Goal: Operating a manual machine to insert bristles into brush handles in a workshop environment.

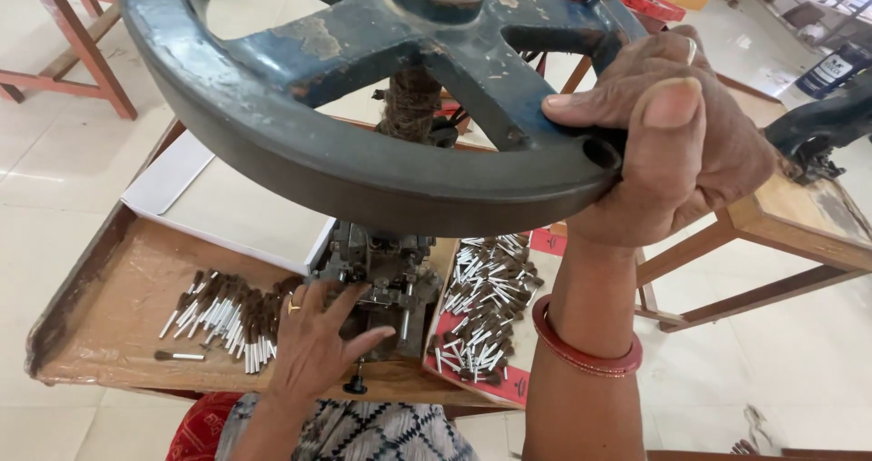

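The right hand [668, 138] is closed around the rim of a big blue-grey iron wheel [363, 107], thumb on top, up near the camera. The left hand [313, 343] lies spread open against the small metal press [381, 275] under the wheel, fingers at its base, gripping nothing. On the wooden counter [100, 325], piles of small white-handled brown-tipped sticks lie left [227, 316] and right [486, 307] of the press.
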